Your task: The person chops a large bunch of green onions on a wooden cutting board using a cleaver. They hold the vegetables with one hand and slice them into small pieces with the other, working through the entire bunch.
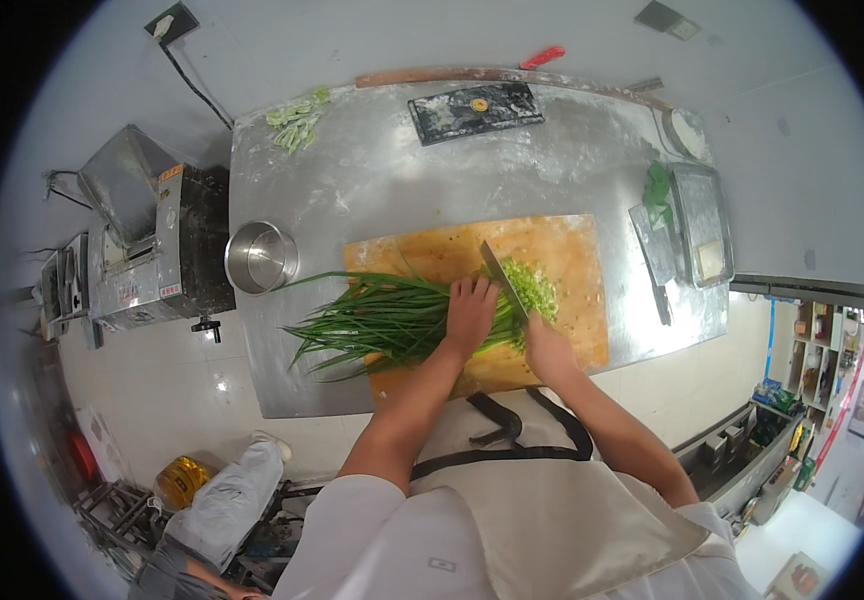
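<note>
A long bunch of green onions [379,319] lies across a wooden cutting board [578,300], its dark leaves running off the board's left side. My left hand [471,313] presses down on the bunch and grips it, fingers bent close to the blade. In my right hand [549,351] is a kitchen knife [503,276], its blade standing across the stalks. Chopped green onion [537,289] is heaped just to the right of the blade. Small bits are scattered about the board.
A metal pot [261,257] stands left of the board, near a steel machine [169,247]. At the right lie another knife [653,244] and a metal tray [704,225]. A black flour-dusted slab [477,112] and trimmed pieces [299,120] lie behind. Another person [214,517] is at lower left.
</note>
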{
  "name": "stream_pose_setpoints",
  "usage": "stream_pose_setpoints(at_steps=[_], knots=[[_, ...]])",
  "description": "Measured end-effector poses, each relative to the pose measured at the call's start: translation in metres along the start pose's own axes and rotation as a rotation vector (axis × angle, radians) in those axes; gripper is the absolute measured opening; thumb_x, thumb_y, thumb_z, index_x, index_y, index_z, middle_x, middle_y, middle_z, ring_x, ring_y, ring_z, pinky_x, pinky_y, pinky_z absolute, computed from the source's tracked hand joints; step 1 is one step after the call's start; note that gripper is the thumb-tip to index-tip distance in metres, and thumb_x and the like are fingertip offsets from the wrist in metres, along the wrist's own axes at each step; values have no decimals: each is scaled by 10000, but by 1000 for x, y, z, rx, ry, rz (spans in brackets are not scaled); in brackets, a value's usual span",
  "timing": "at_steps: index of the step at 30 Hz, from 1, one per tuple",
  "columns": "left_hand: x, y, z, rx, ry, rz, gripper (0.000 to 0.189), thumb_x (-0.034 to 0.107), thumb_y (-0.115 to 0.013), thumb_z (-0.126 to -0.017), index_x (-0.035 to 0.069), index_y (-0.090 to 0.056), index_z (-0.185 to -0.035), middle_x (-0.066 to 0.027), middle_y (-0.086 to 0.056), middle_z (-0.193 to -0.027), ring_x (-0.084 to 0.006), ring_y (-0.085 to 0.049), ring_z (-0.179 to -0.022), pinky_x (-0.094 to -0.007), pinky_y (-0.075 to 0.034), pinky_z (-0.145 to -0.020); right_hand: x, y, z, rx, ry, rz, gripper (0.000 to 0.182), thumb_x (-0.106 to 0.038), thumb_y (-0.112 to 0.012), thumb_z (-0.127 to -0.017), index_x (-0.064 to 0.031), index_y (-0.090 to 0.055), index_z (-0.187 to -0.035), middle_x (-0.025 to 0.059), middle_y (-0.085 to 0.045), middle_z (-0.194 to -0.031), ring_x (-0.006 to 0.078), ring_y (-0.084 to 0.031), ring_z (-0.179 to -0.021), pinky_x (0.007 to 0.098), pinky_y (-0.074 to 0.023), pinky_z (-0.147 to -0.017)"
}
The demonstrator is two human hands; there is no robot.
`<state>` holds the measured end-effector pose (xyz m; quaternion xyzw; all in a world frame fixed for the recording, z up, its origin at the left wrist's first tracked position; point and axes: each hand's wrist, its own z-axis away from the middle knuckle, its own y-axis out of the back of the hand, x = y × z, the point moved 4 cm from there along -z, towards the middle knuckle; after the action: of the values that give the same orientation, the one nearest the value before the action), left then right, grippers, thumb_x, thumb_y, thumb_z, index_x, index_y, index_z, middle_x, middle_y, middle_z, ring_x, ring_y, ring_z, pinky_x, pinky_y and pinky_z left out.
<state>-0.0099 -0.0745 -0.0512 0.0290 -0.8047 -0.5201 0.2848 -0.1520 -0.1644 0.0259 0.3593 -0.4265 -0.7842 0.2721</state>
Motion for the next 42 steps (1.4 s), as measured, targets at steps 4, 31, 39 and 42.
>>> stream_pose_setpoints(at_steps=[4, 31, 39, 42], knots=[[5, 1, 2, 12, 32, 13, 286, 107, -694, -908, 90, -621, -1184, -127, -559, -1110, -361, -543, -1067, -514, -436, -964, -4, -10, -31, 164, 89, -32, 176, -146, -538, -1046, -21, -463, -1143, 273, -679, -923, 484, -689, -764, 580, -554, -648], [3, 1, 7, 9, 95, 54, 282, 91, -684, -901, 92, -597, -1169, -150, -535, -1165, -372, -536, -1105, -529, -432, -1001, 2, -18, -20, 121, 23, -85, 162, -175, -531, -1066, -30, -468, -1101, 290, -673, -922, 502, -678, -771, 594, -543, -656], [-5, -11, 9, 51, 67, 49, 252, 85, -679, -916, 95, -602, -1156, -148, -547, -1135, -367, -534, -1109, -519, -435, -984, -1, 19, 27, 39, 58, -65, 161, -177, -524, -1065, -34, -463, -1109, 282, -679, -932, 502, -682, -765, 596, -555, -673], [-1, -5, 5, 32, 80, 27, 233, 76, -662, -917, 85, -604, -1142, -150, -543, -1125, -373, -538, -1090, -511, -438, -969, -4, -11, 7, 20, -17, -52, 158, -170, -529, -1059, -35, -462, -1105, 278, -678, -927, 503, -682, -756, 593, -560, -668]])
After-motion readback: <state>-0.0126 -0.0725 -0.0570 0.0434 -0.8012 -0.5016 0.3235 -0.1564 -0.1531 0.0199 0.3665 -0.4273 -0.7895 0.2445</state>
